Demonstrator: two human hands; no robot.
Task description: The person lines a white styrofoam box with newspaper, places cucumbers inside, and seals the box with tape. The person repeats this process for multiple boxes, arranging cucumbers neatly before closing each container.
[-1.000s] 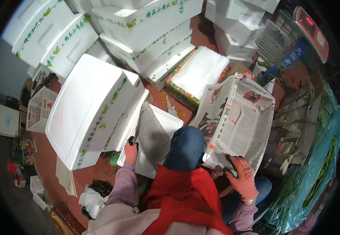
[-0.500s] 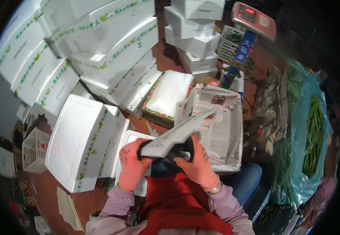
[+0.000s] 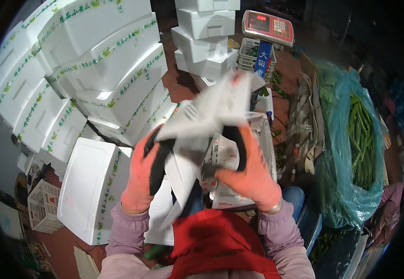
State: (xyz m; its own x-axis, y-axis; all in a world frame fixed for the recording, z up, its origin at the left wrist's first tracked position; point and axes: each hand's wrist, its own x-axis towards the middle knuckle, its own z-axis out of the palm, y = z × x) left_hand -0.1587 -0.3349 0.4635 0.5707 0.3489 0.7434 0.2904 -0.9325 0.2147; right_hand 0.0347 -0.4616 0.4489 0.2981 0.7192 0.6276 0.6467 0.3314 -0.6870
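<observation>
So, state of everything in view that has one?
Newspaper sheet: raised between the hands, bent, motion-blurred.
Left hand: gloved, at the sheet; grip unclear.
Right hand: gloved, thumb apart from fingers; grip unclear.
Scale: display lit red.
Teal plastic bag: open, contents showing.
Green vegetables: inside the bag, bunched lengthwise.
Tall foam boxes: stacked.

Paper (image 3: 211, 109) blocks the gap between the hands (image 3: 139, 174) (image 3: 254, 174) (foam boxes (image 3: 99, 79), left).
</observation>
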